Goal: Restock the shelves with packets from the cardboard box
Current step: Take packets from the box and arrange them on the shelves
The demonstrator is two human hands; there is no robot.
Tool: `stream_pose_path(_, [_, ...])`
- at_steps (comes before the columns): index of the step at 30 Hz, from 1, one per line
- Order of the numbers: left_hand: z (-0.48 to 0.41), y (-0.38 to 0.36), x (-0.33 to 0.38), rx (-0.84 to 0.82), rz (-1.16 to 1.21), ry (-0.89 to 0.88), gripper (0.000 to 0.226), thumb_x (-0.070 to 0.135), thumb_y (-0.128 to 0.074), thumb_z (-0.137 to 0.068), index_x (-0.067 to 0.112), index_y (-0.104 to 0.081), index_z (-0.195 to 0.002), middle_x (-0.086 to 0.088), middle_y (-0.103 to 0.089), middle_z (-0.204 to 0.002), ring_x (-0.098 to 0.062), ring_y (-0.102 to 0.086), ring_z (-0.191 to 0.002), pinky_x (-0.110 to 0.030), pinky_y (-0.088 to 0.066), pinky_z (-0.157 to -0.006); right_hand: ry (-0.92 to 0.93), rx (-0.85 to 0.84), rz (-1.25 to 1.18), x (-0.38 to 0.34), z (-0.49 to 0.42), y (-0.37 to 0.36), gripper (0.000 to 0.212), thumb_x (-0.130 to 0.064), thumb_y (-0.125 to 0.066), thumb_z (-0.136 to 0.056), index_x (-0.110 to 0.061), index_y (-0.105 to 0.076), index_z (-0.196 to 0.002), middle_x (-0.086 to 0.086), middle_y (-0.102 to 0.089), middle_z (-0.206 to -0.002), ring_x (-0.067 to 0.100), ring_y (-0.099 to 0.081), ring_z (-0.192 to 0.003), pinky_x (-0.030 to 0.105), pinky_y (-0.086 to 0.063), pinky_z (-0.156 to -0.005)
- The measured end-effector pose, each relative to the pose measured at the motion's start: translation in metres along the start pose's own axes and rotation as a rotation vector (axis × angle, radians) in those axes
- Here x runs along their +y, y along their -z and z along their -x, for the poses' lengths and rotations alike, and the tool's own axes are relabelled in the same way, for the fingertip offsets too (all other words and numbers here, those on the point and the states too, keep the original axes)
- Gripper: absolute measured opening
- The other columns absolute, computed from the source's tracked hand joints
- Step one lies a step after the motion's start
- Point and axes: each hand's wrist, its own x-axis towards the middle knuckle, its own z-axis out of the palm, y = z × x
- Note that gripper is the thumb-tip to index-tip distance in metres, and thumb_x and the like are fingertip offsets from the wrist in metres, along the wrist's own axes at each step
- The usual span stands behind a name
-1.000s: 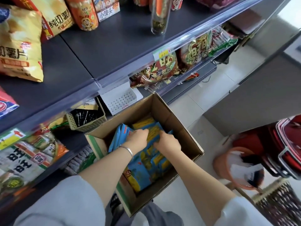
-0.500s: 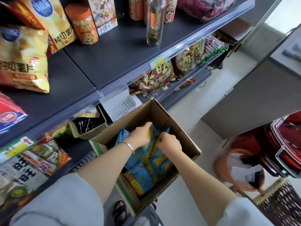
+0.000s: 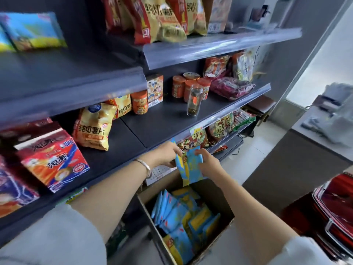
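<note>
Right, your L hand [image 3: 164, 154] & R hand [image 3: 208, 165] pinch blue packets [image 3: 191, 169] above the box [image 3: 208, 196], near the shelf [image 3: 133, 138] edge. Slick stack, so one could slide out.

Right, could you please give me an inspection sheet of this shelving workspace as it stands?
Surface: dark grey metal shelf, stocked with yellow crisp bags and orange tubs.
Job's things: brown cardboard box open below, blue-and-yellow snack packets inside; held bunch of packets above it.
Clutter: clear glass bottle upright on the shelf.
Hands: left hand and right hand both grip the held bunch of packets.
Cables: thin dark cord by the lowest shelf's end.
Surroundings: pale tiled floor, glossy red object at right.
</note>
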Motion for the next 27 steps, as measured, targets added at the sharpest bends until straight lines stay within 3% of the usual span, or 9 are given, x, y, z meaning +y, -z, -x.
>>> stream_pose_path(2, [0.015, 0.011, -0.001, 0.010, -0.123, -0.133, 0.036, -0.013, -0.047, -0.084, 0.006, -0.067, -0.107, -0.008, -0.058, -0.092, -0.028, -0.066, -0.087, -0.033, -0.057, -0.074, 0.017, 0.005, -0.045, -0.010, 0.007, -0.001, 0.050, -0.001, -0.039, -0.084, -0.027, -0.047, -0.126, 0.014, -0.053, -0.104, 0.029, -0.057, -0.080, 0.038, -0.049, -0.066])
stream_pose_path(6, [0.024, 0.024, -0.009, 0.074, -0.310, -0.291, 0.036, -0.009, -0.055, -0.080, 0.016, -0.068, -0.102, -0.009, -0.061, -0.104, -0.025, -0.062, -0.094, -0.034, -0.056, -0.078, 0.062, 0.015, -0.132, -0.026, 0.019, -0.008, 0.060, -0.002, -0.042, -0.081, -0.027, -0.036, -0.136, 0.015, -0.058, -0.109, 0.034, -0.060, -0.088, 0.042, -0.053, -0.070])
stream_pose_path(9, [0.031, 0.033, -0.009, 0.121, -0.453, -0.400, 0.027, 0.006, -0.064, -0.082, 0.024, -0.067, -0.101, -0.001, -0.045, -0.099, -0.025, -0.053, -0.098, -0.036, -0.051, -0.083, 0.101, 0.036, -0.131, -0.039, 0.026, -0.006, 0.067, -0.004, -0.047, -0.085, -0.026, -0.025, -0.145, 0.014, -0.059, -0.102, 0.026, -0.056, -0.081, 0.035, -0.047, -0.066])
stream_pose_path(11, [0.039, 0.046, -0.001, 0.206, -0.639, -0.451, 0.026, 0.022, -0.068, -0.083, 0.028, -0.065, -0.108, 0.001, -0.039, -0.099, -0.021, -0.046, -0.100, -0.031, -0.040, -0.079, 0.150, 0.042, -0.125, -0.049, 0.028, -0.001, 0.062, -0.004, -0.048, -0.087, -0.022, -0.030, -0.144, 0.016, -0.063, -0.110, 0.028, -0.061, -0.093, 0.042, -0.053, -0.078])
stream_pose_path(14, [0.053, 0.067, 0.014, 0.285, -0.831, -0.501, 0.035, 0.041, -0.066, -0.082, 0.033, -0.062, -0.115, 0.002, -0.044, -0.113, -0.021, -0.041, -0.109, -0.034, -0.032, -0.087, 0.236, 0.034, -0.111, -0.067, 0.036, 0.018, 0.039, 0.000, -0.049, -0.087, -0.012, -0.058, -0.122, 0.014, -0.067, -0.111, 0.028, -0.063, -0.102, 0.045, -0.053, -0.089])
stream_pose_path(16, [0.062, 0.083, 0.024, 0.280, -0.814, -0.510, 0.033, 0.040, -0.065, -0.083, 0.032, -0.061, -0.115, 0.004, -0.050, -0.118, -0.020, -0.043, -0.113, -0.036, -0.030, -0.091, 0.319, 0.016, -0.194, -0.082, 0.042, 0.035, 0.026, 0.002, -0.055, -0.087, -0.009, -0.067, -0.107, 0.011, -0.070, -0.101, 0.022, -0.066, -0.093, 0.036, -0.054, -0.084])
stream_pose_path(21, [0.095, 0.134, 0.055, 0.250, -0.564, -0.498, 0.021, 0.030, -0.064, -0.086, 0.024, -0.059, -0.105, 0.003, -0.058, -0.098, -0.021, -0.055, -0.095, -0.035, -0.041, -0.078, 0.445, 0.048, -0.487, -0.125, 0.051, 0.078, 0.023, 0.006, -0.055, -0.090, -0.010, -0.062, -0.105, -0.003, -0.066, -0.085, -0.001, -0.063, -0.064, 0.015, -0.050, -0.061])
stream_pose_path(25, [0.136, 0.180, 0.083, 0.484, -0.591, -0.476, 0.025, 0.034, -0.061, -0.088, 0.029, -0.057, -0.112, 0.008, -0.058, -0.103, -0.015, -0.052, -0.095, -0.033, -0.038, -0.077, 0.615, 0.122, -0.575, -0.171, 0.060, 0.107, 0.024, 0.007, -0.051, -0.091, -0.014, -0.063, -0.095, -0.008, -0.068, -0.078, -0.002, -0.064, -0.063, 0.016, -0.051, -0.061])
stream_pose_path(27, [0.158, 0.203, 0.091, 0.628, -0.654, -0.478, 0.023, 0.035, -0.059, -0.090, 0.030, -0.057, -0.112, 0.012, -0.057, -0.098, -0.013, -0.052, -0.093, -0.033, -0.035, -0.077, 0.691, 0.205, -0.536, -0.197, 0.060, 0.116, 0.025, 0.004, -0.052, -0.092, -0.019, -0.062, -0.094, -0.008, -0.067, -0.083, 0.001, -0.064, -0.071, 0.021, -0.053, -0.069])
